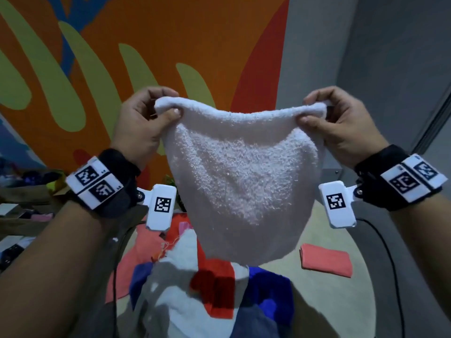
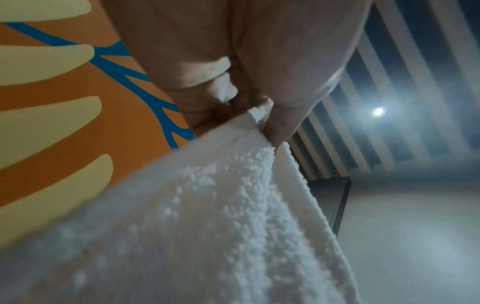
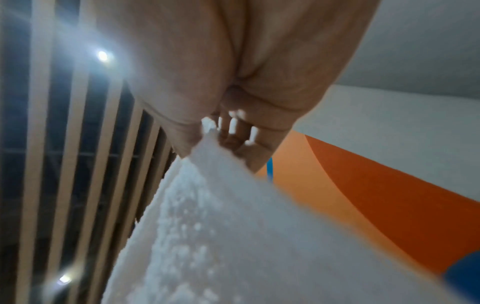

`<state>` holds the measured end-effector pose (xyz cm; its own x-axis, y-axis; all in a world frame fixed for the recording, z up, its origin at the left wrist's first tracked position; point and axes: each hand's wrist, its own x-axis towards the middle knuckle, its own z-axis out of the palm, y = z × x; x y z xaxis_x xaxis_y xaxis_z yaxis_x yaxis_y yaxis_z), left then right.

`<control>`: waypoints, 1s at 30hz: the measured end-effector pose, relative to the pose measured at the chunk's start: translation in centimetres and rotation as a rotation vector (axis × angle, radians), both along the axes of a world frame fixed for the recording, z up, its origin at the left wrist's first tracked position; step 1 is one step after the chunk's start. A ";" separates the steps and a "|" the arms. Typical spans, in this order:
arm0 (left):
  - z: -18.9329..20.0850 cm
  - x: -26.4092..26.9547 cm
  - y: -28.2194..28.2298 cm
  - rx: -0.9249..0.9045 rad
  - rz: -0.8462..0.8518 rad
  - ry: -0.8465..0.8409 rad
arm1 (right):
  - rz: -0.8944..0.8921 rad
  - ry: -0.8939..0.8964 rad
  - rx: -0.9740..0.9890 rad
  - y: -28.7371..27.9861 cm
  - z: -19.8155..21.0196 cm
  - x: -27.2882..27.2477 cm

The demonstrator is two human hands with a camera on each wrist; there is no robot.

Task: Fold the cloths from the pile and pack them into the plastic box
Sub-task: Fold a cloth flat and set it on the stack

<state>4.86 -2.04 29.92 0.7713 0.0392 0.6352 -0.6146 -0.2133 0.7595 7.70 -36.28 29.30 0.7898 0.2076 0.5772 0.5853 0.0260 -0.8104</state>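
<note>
Hands [image 1: 144, 123] [image 1: 341, 123] pinch towel [image 1: 241, 172] — pile [image 1: 195, 289], seemingly blurred, head-view only.

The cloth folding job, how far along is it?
Done: one folded coral cloth lies on the table. In hand: left hand and right hand pinch a white terry towel by its top corners. Left: the mixed pile of cloths; no plastic box is in view.

My forearms are bare. Each wrist wears a black strap [image 1: 117, 167] carrying white plates printed with black square codes [image 1: 94, 182], plus a white tagged camera block [image 1: 161, 207] on a screwed bracket; thin black cables [image 1: 388, 254] trail away.
</note>
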 end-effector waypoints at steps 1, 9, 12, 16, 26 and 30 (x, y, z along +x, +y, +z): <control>-0.5 0.6 0.0 0.018 0.024 0.026 | -0.051 0.009 -0.055 0.2 -0.6 0.6; -9.8 6.4 0.9 0.261 0.217 0.413 | -0.278 0.297 -0.338 1.1 -10.6 6.1; -13.2 6.3 0.7 0.336 0.230 0.454 | -0.305 0.320 -0.384 1.2 -13.8 6.6; -18.1 4.9 0.2 0.372 0.215 0.527 | -0.250 0.372 -0.410 0.9 -17.8 5.8; -31.5 -3.6 0.8 0.419 0.080 0.839 | -0.151 0.559 -0.682 -1.3 -29.5 -1.9; -33.9 -6.8 0.8 0.388 0.040 0.927 | -0.035 0.632 -0.752 -2.4 -32.4 -5.1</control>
<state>-1.89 -1.22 -3.98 0.9706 -0.0064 -0.2404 0.1965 -0.5554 0.8081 2.58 -38.67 -3.14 0.9206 0.3181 -0.2265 0.0289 -0.6340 -0.7728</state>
